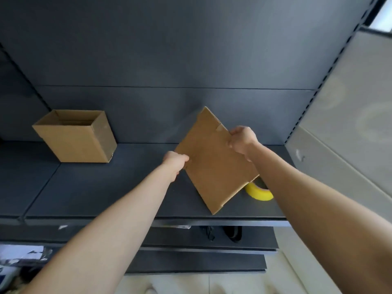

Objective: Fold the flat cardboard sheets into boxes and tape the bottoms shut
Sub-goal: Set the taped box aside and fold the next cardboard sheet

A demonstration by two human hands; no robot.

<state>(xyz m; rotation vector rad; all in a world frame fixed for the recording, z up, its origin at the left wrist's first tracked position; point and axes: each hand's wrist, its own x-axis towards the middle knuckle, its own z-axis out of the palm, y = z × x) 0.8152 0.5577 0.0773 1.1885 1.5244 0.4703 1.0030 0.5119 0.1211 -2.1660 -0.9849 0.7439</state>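
- Holding flat cardboard sheet [214,164] over the right half of the dark shelf [106,187], clear of the shelf's back panel.
- Tilted diamond-wise: one corner up toward the shelf's back panel, lowest corner down near the shelf's front edge.
- Can't tell whether that lowest corner touches the shelf.
- Gripping the sheet's left edge with left hand [175,162], fingers curled and clamped on the cardboard, about mid-depth over the shelf.
- Gripping the sheet's upper-right edge with right hand [241,142], fingers closed tight on the cardboard, higher above the shelf and nearer its back panel.
- Spotted yellow tape roll [259,193] lying on the shelf, right side toward the front, partly hidden behind the sheet and the right forearm.
- Spotted open-topped cardboard box [74,137] standing at the shelf's left rear, close to the back panel, top flaps not visible.
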